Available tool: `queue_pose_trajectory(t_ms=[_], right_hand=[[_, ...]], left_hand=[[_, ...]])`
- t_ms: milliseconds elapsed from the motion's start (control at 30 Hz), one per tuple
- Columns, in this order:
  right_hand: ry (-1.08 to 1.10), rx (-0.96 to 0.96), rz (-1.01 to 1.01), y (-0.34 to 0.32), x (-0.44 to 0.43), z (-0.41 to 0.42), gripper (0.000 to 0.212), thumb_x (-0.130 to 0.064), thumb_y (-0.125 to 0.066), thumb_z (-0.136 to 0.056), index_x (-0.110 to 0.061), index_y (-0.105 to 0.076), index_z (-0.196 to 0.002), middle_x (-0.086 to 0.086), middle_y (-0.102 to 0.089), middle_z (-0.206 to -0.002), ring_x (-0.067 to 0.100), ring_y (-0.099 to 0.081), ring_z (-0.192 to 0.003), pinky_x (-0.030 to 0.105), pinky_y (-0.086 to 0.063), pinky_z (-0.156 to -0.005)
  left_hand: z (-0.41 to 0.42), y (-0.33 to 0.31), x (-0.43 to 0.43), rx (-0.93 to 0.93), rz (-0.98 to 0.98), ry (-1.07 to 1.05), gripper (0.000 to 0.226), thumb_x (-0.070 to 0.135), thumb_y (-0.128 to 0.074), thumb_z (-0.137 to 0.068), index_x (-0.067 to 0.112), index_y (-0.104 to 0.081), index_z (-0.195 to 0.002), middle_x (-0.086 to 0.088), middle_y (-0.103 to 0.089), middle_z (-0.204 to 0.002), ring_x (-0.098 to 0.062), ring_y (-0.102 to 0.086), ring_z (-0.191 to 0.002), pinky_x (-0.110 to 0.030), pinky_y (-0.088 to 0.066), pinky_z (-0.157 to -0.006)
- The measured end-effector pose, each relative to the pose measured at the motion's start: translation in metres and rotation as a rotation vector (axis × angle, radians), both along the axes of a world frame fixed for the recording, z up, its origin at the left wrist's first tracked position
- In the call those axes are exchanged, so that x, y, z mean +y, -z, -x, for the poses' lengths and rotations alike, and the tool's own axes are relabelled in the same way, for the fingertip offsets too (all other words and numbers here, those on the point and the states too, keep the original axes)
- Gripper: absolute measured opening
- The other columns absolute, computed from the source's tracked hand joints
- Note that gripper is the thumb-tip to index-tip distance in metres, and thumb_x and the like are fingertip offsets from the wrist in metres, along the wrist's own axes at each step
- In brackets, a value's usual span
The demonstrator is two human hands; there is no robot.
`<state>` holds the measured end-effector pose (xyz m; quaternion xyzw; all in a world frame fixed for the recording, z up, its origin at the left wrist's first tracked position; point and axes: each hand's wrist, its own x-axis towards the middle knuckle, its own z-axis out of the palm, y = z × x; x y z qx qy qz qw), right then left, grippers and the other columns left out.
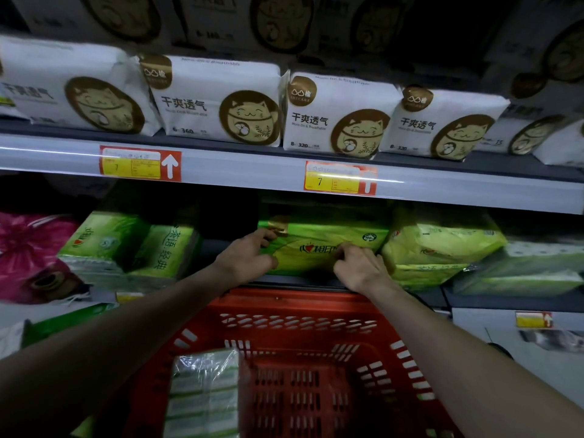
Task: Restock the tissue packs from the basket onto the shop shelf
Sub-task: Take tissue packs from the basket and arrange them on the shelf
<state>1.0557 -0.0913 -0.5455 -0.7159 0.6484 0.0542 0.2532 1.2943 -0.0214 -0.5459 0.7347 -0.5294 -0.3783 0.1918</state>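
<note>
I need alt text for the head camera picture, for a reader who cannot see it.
A person's left hand and right hand grip a green tissue pack on the lower shelf of a shop. Below them stands a red basket with one more wrapped pack inside; white packs with a cat picture line the upper shelf.

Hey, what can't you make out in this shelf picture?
All in the head view:
- price tags: print blurred and too small.
- red basket: near end cut off by the bottom edge, sides covered by the arms.
- right hand on the green tissue pack: fingertips hidden by its knuckles.
- top-shelf packs: too dark.
</note>
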Motion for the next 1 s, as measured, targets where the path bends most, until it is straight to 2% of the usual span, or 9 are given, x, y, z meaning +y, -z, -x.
queue_pose_trajectory(t_ms=[100, 200, 333, 433, 567, 667, 733, 867, 1000], right_hand=[[-0.011, 0.003, 0.002, 0.001, -0.001, -0.001, 0.059, -0.029, -0.048, -0.084, -0.027, -0.057, -0.142, 0.017, -0.06, -0.139, 0.038, -0.051, -0.132, 0.048, -0.033, -0.116], [-0.016, 0.008, 0.025, -0.002, 0.0, -0.001, 0.056, -0.028, -0.048, -0.086, -0.026, -0.059, -0.141, 0.017, -0.061, -0.137, 0.038, -0.053, -0.13, 0.047, -0.034, -0.115], [-0.011, -0.025, 0.09, -0.009, 0.008, 0.0, 0.034, -0.023, -0.049, -0.091, -0.018, -0.069, -0.117, 0.015, -0.069, -0.12, 0.038, -0.064, -0.107, 0.04, -0.052, -0.093], [0.002, -0.056, 0.208, -0.018, 0.018, 0.002, 0.024, -0.025, -0.051, -0.093, -0.018, -0.071, -0.105, 0.012, -0.073, -0.105, 0.035, -0.067, -0.092, 0.039, -0.058, -0.078], [-0.053, -0.136, 0.311, -0.045, 0.043, 0.017, 0.02, -0.027, -0.053, -0.093, -0.022, -0.072, -0.1, 0.008, -0.073, -0.095, 0.031, -0.069, -0.085, 0.044, -0.061, -0.074], [-0.127, -0.172, 0.332, -0.065, 0.07, 0.038, 0.014, -0.026, -0.057, -0.093, -0.024, -0.07, -0.096, 0.005, -0.07, -0.102, 0.026, -0.065, -0.09, 0.042, -0.059, -0.076], [-0.177, -0.167, 0.307, -0.078, 0.09, 0.056, 0.01, -0.027, -0.06, -0.094, -0.025, -0.07, -0.096, 0.001, -0.069, -0.106, 0.022, -0.064, -0.094, 0.04, -0.056, -0.077], [-0.122, -0.338, 0.31, -0.093, 0.133, 0.096, 0.011, -0.023, -0.066, -0.093, -0.025, -0.075, -0.098, -0.01, -0.071, -0.099, 0.011, -0.065, -0.094, 0.038, -0.054, -0.085], [-0.071, -0.372, 0.307, -0.101, 0.15, 0.107, 0.014, -0.033, -0.064, -0.091, -0.029, -0.075, -0.098, -0.011, -0.072, -0.098, 0.012, -0.066, -0.092, 0.042, -0.056, -0.084]], left_hand=[[-0.002, -0.002, 0.001, -0.024, 0.015, 0.048, 0.077, 0.038, -0.067, -0.068, 0.035, -0.049, -0.142, 0.006, -0.056, -0.136, -0.02, -0.056, -0.122, -0.038, -0.047, -0.105], [-0.003, -0.001, 0.001, -0.058, 0.029, 0.077, 0.073, 0.032, -0.072, -0.079, 0.034, -0.046, -0.147, 0.005, -0.056, -0.141, -0.021, -0.057, -0.123, -0.035, -0.047, -0.104], [-0.001, -0.003, 0.004, -0.079, 0.092, 0.068, 0.061, 0.022, -0.07, -0.087, 0.025, -0.054, -0.146, -0.002, -0.062, -0.139, -0.018, -0.06, -0.123, -0.023, -0.046, -0.097], [-0.001, -0.013, 0.009, -0.11, 0.157, 0.054, 0.052, 0.021, -0.07, -0.089, 0.021, -0.059, -0.14, -0.006, -0.065, -0.133, -0.019, -0.064, -0.116, -0.029, -0.052, -0.099], [0.004, -0.04, 0.023, -0.157, 0.236, 0.095, 0.05, 0.02, -0.068, -0.089, 0.023, -0.058, -0.138, -0.006, -0.067, -0.128, -0.022, -0.068, -0.105, -0.032, -0.056, -0.093], [0.016, -0.066, 0.038, -0.185, 0.273, 0.147, 0.051, 0.018, -0.067, -0.092, 0.022, -0.056, -0.142, 0.002, -0.063, -0.113, -0.016, -0.064, -0.098, -0.022, -0.048, -0.084], [0.026, -0.082, 0.049, -0.186, 0.258, 0.195, 0.052, 0.019, -0.066, -0.094, 0.023, -0.055, -0.144, 0.004, -0.062, -0.116, -0.02, -0.065, -0.105, -0.018, -0.043, -0.085], [0.054, -0.106, 0.074, -0.186, 0.249, 0.29, 0.054, 0.026, -0.065, -0.093, 0.027, -0.051, -0.145, 0.0, -0.065, -0.133, -0.016, -0.063, -0.119, -0.027, -0.051, -0.102], [0.103, -0.114, 0.101, -0.152, 0.23, 0.346, 0.063, 0.031, -0.064, -0.092, 0.034, -0.04, -0.151, 0.001, -0.063, -0.129, -0.019, -0.071, -0.098, -0.035, -0.06, -0.088]])
